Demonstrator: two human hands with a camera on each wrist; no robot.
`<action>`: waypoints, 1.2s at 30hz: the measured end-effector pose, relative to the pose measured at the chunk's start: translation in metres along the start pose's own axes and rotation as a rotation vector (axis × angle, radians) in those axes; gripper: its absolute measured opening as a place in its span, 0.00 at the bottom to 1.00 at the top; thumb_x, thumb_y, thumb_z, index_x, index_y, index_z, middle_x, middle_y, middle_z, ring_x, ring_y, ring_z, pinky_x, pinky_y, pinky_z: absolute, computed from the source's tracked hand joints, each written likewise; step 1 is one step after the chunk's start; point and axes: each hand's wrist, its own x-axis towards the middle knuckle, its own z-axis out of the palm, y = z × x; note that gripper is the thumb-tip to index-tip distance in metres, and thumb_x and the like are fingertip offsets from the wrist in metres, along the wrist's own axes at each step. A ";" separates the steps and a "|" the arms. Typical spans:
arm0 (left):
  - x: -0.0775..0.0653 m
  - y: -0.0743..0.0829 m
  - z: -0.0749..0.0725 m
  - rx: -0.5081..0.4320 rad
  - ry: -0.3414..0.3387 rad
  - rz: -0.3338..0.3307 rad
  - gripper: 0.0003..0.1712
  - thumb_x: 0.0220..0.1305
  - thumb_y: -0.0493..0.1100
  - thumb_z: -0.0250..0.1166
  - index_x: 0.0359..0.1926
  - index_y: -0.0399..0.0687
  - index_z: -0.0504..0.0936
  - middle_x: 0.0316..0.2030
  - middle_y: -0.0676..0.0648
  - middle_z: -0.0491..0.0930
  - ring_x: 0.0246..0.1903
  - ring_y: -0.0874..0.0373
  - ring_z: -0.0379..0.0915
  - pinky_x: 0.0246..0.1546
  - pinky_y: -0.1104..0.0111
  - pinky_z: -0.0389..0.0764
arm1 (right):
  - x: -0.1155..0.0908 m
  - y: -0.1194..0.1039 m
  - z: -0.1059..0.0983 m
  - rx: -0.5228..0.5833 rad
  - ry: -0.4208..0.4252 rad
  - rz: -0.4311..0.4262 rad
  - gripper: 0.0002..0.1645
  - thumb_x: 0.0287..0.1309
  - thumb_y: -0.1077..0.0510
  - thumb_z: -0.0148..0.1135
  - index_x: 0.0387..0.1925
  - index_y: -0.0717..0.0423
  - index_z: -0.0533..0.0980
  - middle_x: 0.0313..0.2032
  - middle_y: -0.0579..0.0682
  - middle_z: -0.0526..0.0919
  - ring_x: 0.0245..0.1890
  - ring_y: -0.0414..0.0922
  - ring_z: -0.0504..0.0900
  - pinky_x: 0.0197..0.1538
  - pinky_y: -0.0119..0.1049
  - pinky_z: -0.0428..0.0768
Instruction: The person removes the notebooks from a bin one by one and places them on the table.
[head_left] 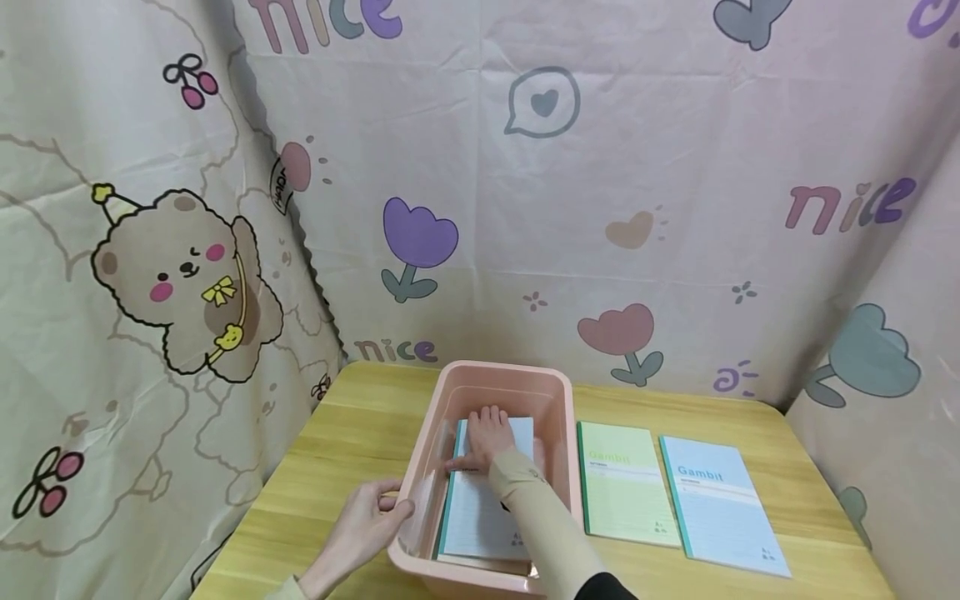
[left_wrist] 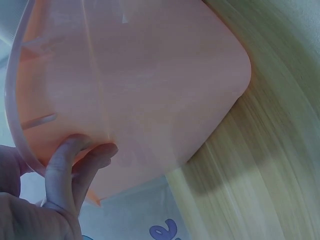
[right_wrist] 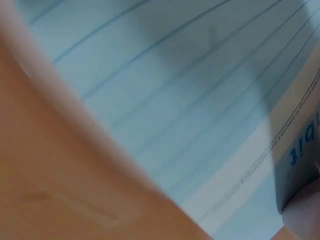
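Observation:
A pink plastic bin (head_left: pixel 566 433) stands on the wooden table. My left hand (head_left: pixel 365 523) grips its left rim; in the left wrist view, fingers (left_wrist: pixel 62 172) press against the outer wall under the rim. Inside the bin lies a light blue notebook (head_left: pixel 480 521), with what looks like another beneath it. My right hand (head_left: pixel 489 435) rests on its upper part, fingers extended and thumb spread toward the spine. The right wrist view shows the blue cover (right_wrist: pixel 165 85) close up, with a fingertip (right_wrist: pixel 305 212) at the lower right.
Right of the bin, a green notebook (head_left: pixel 630 492) and a blue notebook (head_left: pixel 723 508) lie side by side on the wooden table (head_left: pixel 337 433). Printed cloth (head_left: pixel 480 208) hangs behind and at both sides.

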 end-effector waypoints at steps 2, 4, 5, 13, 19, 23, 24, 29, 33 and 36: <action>0.000 0.000 0.001 -0.005 0.006 0.000 0.27 0.60 0.34 0.61 0.56 0.17 0.74 0.39 0.24 0.85 0.34 0.41 0.88 0.29 0.66 0.90 | 0.000 0.000 -0.003 0.016 0.009 0.008 0.52 0.41 0.16 0.63 0.50 0.55 0.72 0.46 0.54 0.77 0.47 0.50 0.70 0.58 0.45 0.74; 0.000 0.000 0.001 -0.011 0.004 0.002 0.27 0.60 0.34 0.61 0.57 0.16 0.73 0.40 0.24 0.85 0.34 0.40 0.88 0.29 0.65 0.90 | 0.000 0.001 -0.005 0.026 0.031 0.010 0.48 0.47 0.19 0.61 0.50 0.54 0.72 0.46 0.54 0.78 0.46 0.50 0.70 0.58 0.45 0.75; 0.000 0.000 0.001 -0.014 0.003 0.003 0.27 0.60 0.34 0.61 0.57 0.16 0.72 0.40 0.23 0.84 0.34 0.39 0.88 0.29 0.65 0.91 | 0.000 0.001 -0.007 0.021 0.042 0.009 0.47 0.49 0.20 0.61 0.50 0.54 0.72 0.45 0.54 0.78 0.46 0.50 0.71 0.57 0.45 0.75; 0.000 0.001 0.000 -0.018 -0.004 0.008 0.29 0.60 0.34 0.60 0.58 0.14 0.71 0.39 0.23 0.84 0.34 0.37 0.88 0.29 0.65 0.91 | 0.000 0.002 -0.023 -0.034 0.075 0.028 0.42 0.48 0.21 0.60 0.46 0.52 0.71 0.41 0.53 0.78 0.42 0.50 0.71 0.52 0.44 0.74; 0.001 0.001 0.000 -0.013 -0.003 0.020 0.28 0.60 0.33 0.60 0.57 0.14 0.72 0.39 0.23 0.84 0.34 0.36 0.87 0.30 0.64 0.91 | 0.002 -0.002 -0.039 -0.066 0.082 -0.015 0.39 0.51 0.23 0.58 0.48 0.50 0.71 0.43 0.53 0.78 0.43 0.50 0.72 0.51 0.45 0.75; 0.001 0.001 0.001 -0.013 -0.002 0.018 0.28 0.60 0.33 0.60 0.57 0.14 0.71 0.39 0.22 0.84 0.34 0.36 0.87 0.30 0.63 0.91 | 0.002 -0.005 -0.047 -0.090 0.080 -0.030 0.40 0.52 0.23 0.57 0.52 0.49 0.71 0.46 0.54 0.79 0.46 0.51 0.75 0.54 0.46 0.76; 0.001 0.001 0.001 -0.013 0.000 0.017 0.28 0.60 0.33 0.60 0.57 0.14 0.71 0.39 0.22 0.84 0.34 0.36 0.87 0.31 0.62 0.91 | 0.002 -0.006 -0.049 -0.094 0.080 -0.036 0.41 0.52 0.23 0.57 0.53 0.49 0.71 0.47 0.54 0.80 0.47 0.51 0.75 0.54 0.46 0.76; -0.001 0.001 0.001 -0.013 0.003 0.015 0.28 0.60 0.33 0.60 0.57 0.14 0.71 0.40 0.22 0.84 0.35 0.35 0.87 0.31 0.62 0.91 | 0.002 -0.010 -0.058 -0.110 0.088 -0.066 0.40 0.54 0.25 0.56 0.57 0.46 0.69 0.49 0.53 0.79 0.47 0.50 0.74 0.54 0.45 0.76; -0.001 0.001 0.001 -0.013 0.001 0.021 0.28 0.61 0.34 0.60 0.57 0.15 0.71 0.39 0.22 0.84 0.34 0.36 0.87 0.30 0.63 0.91 | 0.002 -0.010 -0.067 -0.123 0.099 -0.070 0.37 0.55 0.24 0.56 0.52 0.46 0.70 0.45 0.52 0.78 0.42 0.50 0.72 0.51 0.44 0.75; -0.001 0.001 0.001 -0.010 0.005 0.021 0.27 0.61 0.34 0.60 0.57 0.15 0.72 0.39 0.23 0.85 0.34 0.37 0.88 0.30 0.64 0.91 | 0.002 -0.008 -0.077 -0.128 0.100 -0.072 0.38 0.55 0.23 0.56 0.51 0.47 0.70 0.42 0.52 0.77 0.41 0.50 0.71 0.49 0.43 0.75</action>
